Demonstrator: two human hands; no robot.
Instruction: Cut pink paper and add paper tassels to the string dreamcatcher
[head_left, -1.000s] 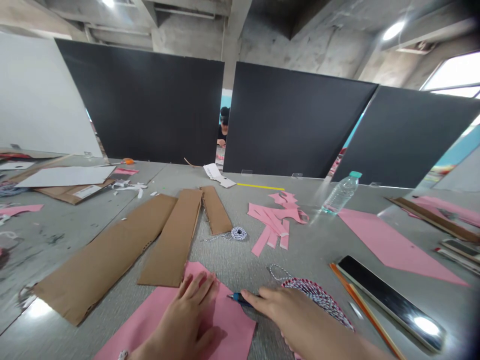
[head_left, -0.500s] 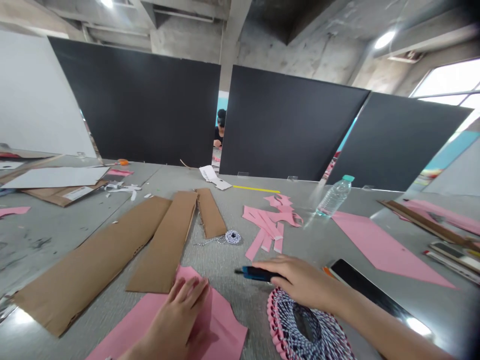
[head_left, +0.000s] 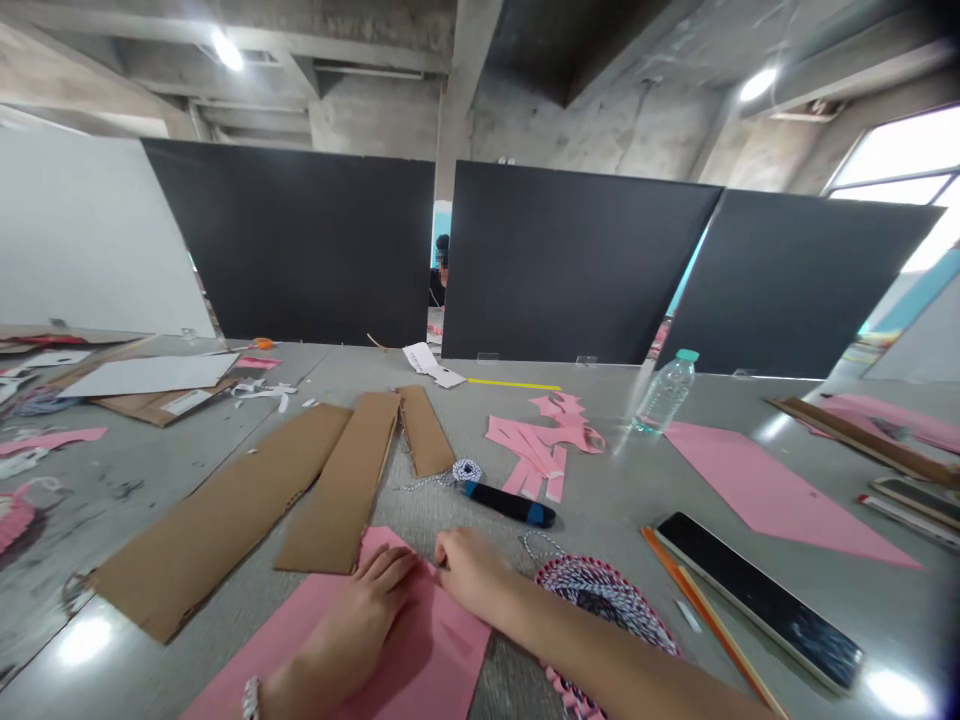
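A pink sheet [head_left: 442,660] lies on the table in front of me, its far corner reaching the brown cardboard strips. My left hand [head_left: 375,600] rests on it with fingers laid flat, holding nothing. At the sheet's upper right edge, my right hand [head_left: 469,570] has its fingers curled together in a pinch at the paper. Just beyond lies a black and blue pen-shaped tool [head_left: 510,503], touched by neither hand. Under and beside my right forearm sits a round woven piece [head_left: 600,590] of black-and-white cord with a pink looped rim, partly hidden.
Long cardboard strips [head_left: 225,510] spread to the left. A cord coil [head_left: 466,470], pink scraps [head_left: 536,445] and a plastic bottle [head_left: 666,395] stand or lie ahead. At right are a phone [head_left: 757,600], an orange pencil-like stick [head_left: 712,620] and another pink sheet [head_left: 780,495].
My right hand has let go of the pen-shaped tool, which now lies near the cord coil, and moved left to the pink sheet's edge. My left hand stays on the sheet.
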